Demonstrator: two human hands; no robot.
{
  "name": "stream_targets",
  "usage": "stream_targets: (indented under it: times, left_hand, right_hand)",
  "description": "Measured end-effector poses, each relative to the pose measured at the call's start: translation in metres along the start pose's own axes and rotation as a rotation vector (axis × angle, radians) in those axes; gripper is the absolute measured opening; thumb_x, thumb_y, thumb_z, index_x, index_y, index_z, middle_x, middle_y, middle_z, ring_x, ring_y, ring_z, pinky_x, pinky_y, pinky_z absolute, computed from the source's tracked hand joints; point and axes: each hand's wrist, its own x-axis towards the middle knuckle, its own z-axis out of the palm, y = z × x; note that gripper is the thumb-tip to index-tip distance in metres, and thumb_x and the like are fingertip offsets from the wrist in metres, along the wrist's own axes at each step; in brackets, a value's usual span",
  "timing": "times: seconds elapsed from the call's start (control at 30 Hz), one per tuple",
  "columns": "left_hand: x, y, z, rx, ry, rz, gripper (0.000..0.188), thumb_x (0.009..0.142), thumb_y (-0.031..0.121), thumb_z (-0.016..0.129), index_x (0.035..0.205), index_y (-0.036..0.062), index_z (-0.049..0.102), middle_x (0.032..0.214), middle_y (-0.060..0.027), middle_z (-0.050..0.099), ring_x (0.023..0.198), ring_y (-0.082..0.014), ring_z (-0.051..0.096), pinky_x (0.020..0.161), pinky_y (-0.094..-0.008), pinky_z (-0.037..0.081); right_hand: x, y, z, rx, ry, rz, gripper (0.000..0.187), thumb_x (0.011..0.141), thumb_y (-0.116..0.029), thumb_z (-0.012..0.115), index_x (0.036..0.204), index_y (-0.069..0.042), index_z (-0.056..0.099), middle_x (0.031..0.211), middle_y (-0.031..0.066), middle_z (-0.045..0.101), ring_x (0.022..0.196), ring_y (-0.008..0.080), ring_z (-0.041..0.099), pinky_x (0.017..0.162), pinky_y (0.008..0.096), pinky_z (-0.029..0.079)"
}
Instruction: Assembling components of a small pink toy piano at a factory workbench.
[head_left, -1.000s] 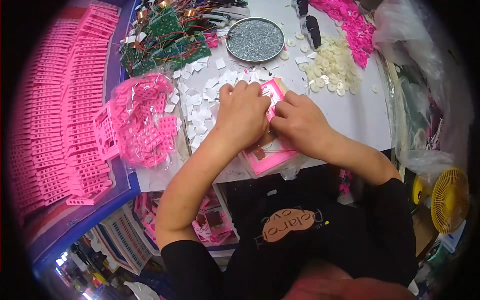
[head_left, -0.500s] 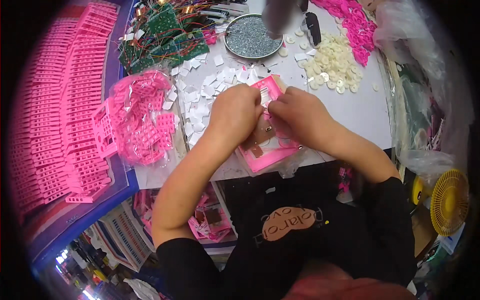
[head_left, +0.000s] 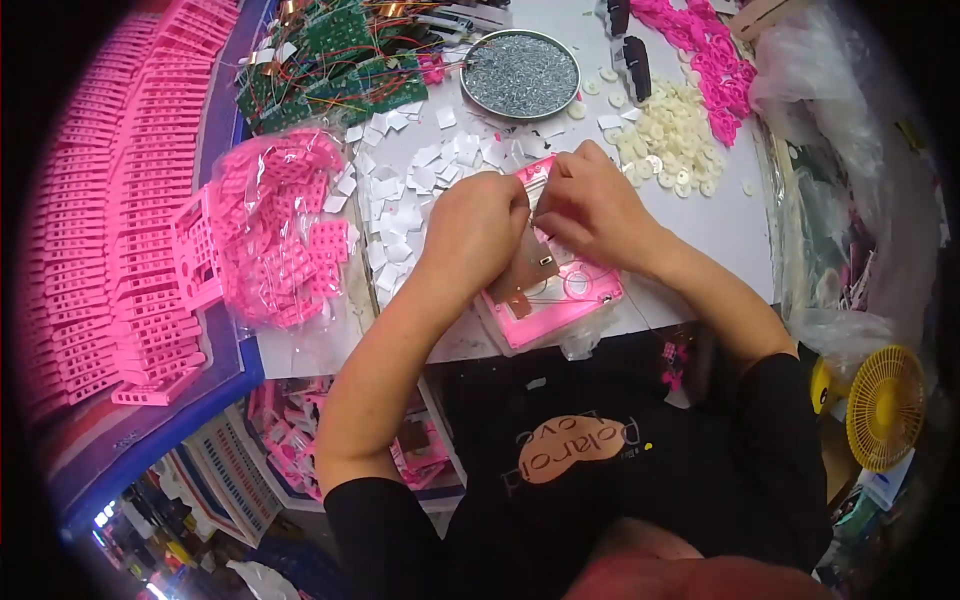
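A pink plastic casing (head_left: 545, 328) lies at the table's near edge, between my forearms. Inside it sit a brown circuit board (head_left: 522, 272), a thin red wire and a round pink ring (head_left: 577, 284). My left hand (head_left: 478, 225) rests over the casing's left side with its fingers curled and pressed together. Over the far right part is my right hand (head_left: 597, 208), its fingers bent into a pinch close to the left fingertips. Whatever lies between the fingers of either hand is hidden or too small to name.
White paper squares (head_left: 400, 215) lie left of the casing, near a bag of pink parts (head_left: 275, 240). Behind are green circuit boards (head_left: 345, 75) and a round dish of small screws (head_left: 520, 75). Cream discs (head_left: 675, 140) and a yellow fan (head_left: 886, 408) are at right.
My right hand has shifted slightly away from me and turned, uncovering more of the casing's near right part. A dark blurred shape over the screw dish is gone. My left hand stays put.
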Motion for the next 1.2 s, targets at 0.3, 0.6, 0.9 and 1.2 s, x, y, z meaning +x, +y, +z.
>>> stream_targets:
  times: [0.3, 0.6, 0.9, 1.2]
  left_hand:
    - [0.000, -0.001, 0.003, 0.005, 0.000, 0.000, 0.012, 0.084, 0.014, 0.068, 0.088, 0.0022, 0.069, 0.087, -0.0159, 0.069, 0.086, -0.0363, 0.066, 0.078, -0.0457, 0.052]
    - [-0.001, -0.001, 0.003, 0.011, 0.025, 0.023, 0.013, 0.083, 0.012, 0.066, 0.090, 0.0014, 0.068, 0.090, -0.0173, 0.068, 0.089, -0.0380, 0.065, 0.079, -0.0477, 0.051]
    - [-0.001, -0.004, 0.006, -0.008, 0.015, 0.029, 0.012, 0.083, 0.013, 0.067, 0.088, 0.0026, 0.068, 0.090, -0.0163, 0.068, 0.087, -0.0370, 0.065, 0.079, -0.0467, 0.051]
    - [-0.001, -0.005, 0.005, 0.007, 0.011, 0.049, 0.011, 0.085, 0.014, 0.067, 0.088, 0.0031, 0.068, 0.089, -0.0157, 0.068, 0.086, -0.0365, 0.065, 0.078, -0.0460, 0.051]
  right_hand:
    - [0.016, -0.004, -0.002, -0.219, -0.080, -0.104, 0.008, 0.076, -0.013, 0.071, 0.076, -0.006, 0.067, 0.087, 0.0085, 0.060, 0.090, 0.0303, 0.055, 0.074, 0.0423, 0.047]
    - [0.029, -0.007, -0.006, -0.284, -0.259, -0.158, 0.010, 0.070, -0.010, 0.073, 0.074, -0.006, 0.065, 0.086, 0.0078, 0.060, 0.084, 0.0292, 0.053, 0.074, 0.0403, 0.046]
    - [-0.001, -0.008, -0.011, -0.264, -0.111, -0.339, 0.015, 0.072, -0.015, 0.075, 0.085, -0.008, 0.072, 0.089, 0.0027, 0.062, 0.091, 0.0234, 0.058, 0.073, 0.0380, 0.050]
    - [-0.004, -0.002, -0.019, -0.112, -0.185, -0.325, 0.023, 0.074, -0.011, 0.076, 0.097, -0.006, 0.075, 0.091, 0.0039, 0.067, 0.089, 0.0264, 0.062, 0.074, 0.0373, 0.054]
